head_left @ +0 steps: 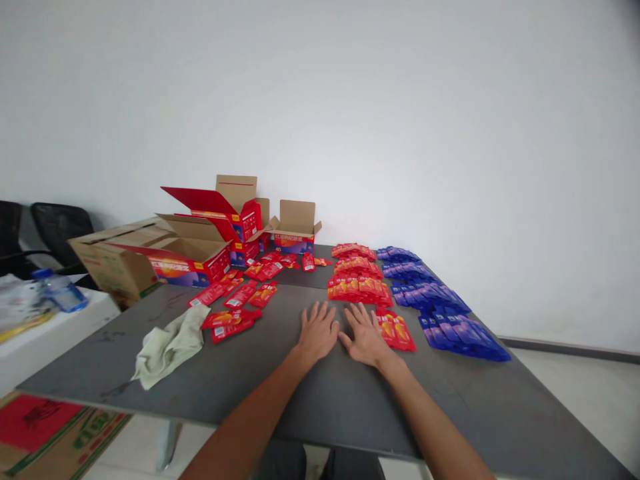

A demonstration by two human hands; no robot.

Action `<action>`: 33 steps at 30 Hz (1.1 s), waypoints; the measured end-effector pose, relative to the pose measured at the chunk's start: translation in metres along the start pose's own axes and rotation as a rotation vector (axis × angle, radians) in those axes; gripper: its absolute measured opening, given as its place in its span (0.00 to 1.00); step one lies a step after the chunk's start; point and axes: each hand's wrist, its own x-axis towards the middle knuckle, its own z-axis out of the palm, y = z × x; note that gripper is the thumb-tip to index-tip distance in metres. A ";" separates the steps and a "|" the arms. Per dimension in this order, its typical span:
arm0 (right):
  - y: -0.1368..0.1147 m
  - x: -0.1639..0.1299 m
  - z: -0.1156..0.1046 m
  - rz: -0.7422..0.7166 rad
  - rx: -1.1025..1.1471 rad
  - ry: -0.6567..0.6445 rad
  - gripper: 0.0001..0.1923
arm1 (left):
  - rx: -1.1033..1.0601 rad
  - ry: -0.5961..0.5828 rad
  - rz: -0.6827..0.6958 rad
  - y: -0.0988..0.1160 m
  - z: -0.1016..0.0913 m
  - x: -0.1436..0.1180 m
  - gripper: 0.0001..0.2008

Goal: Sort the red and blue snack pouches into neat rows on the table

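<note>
Both hands are lying flat, palms down, on the dark grey desk, side by side and nearly touching at the thumbs. The left hand is resting on bare desktop with its fingers spread open and gripping nothing. The right hand is lying likewise, fingers splayed and empty, its outer edge just beside a small stack of red foil sachets, which seems to be touching the little finger.

Beyond the hands, neat rows of red sachets are sitting next to rows of blue-purple foil sachets running toward the desk's right edge. To the left, loose red sachets are scattering around a crumpled pale green cloth, with opened red-printed cardboard boxes behind them. A clear plastic water bottle is lying on a white side table.

The likely trouble: the near stack is slick foil, so a sideways nudge from the right hand could fan it out or push it into the blue rows, mixing colours. The nearest blue sachets are also sitting close to the desk's edge and could slide off if bumped.
</note>
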 end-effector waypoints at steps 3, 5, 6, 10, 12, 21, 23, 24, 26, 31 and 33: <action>-0.029 0.017 0.011 -0.007 0.017 -0.004 0.34 | 0.059 0.028 -0.093 -0.032 -0.009 -0.012 0.25; -0.049 0.027 0.019 -0.025 0.035 -0.007 0.33 | 0.105 0.051 -0.151 -0.054 -0.016 -0.019 0.24; -0.059 0.032 0.023 -0.039 0.047 -0.012 0.32 | 0.128 0.066 -0.174 -0.065 -0.020 -0.023 0.24; -0.097 0.047 0.037 -0.107 0.093 -0.036 0.28 | 0.195 0.083 -0.266 -0.105 -0.038 -0.038 0.24; -0.115 0.054 0.044 -0.137 0.110 -0.042 0.28 | 0.222 0.083 -0.294 -0.123 -0.047 -0.045 0.24; -0.150 0.066 0.061 -0.211 0.119 -0.078 0.26 | 0.306 0.013 -0.547 -0.170 -0.063 -0.064 0.28; -0.145 0.065 0.061 -0.201 0.110 -0.085 0.25 | 0.296 -0.012 -0.526 -0.170 -0.062 -0.063 0.28; -0.142 0.065 0.060 -0.192 0.106 -0.093 0.25 | 0.295 -0.020 -0.497 -0.168 -0.061 -0.062 0.28; -0.136 0.064 0.058 -0.173 0.103 -0.106 0.24 | 0.296 -0.036 -0.441 -0.161 -0.061 -0.060 0.27; -0.123 0.059 0.053 -0.154 0.109 -0.107 0.23 | 0.290 -0.040 -0.375 -0.138 -0.062 -0.051 0.23; -0.118 0.057 0.052 -0.146 0.109 -0.109 0.23 | 0.282 -0.042 -0.346 -0.129 -0.062 -0.048 0.22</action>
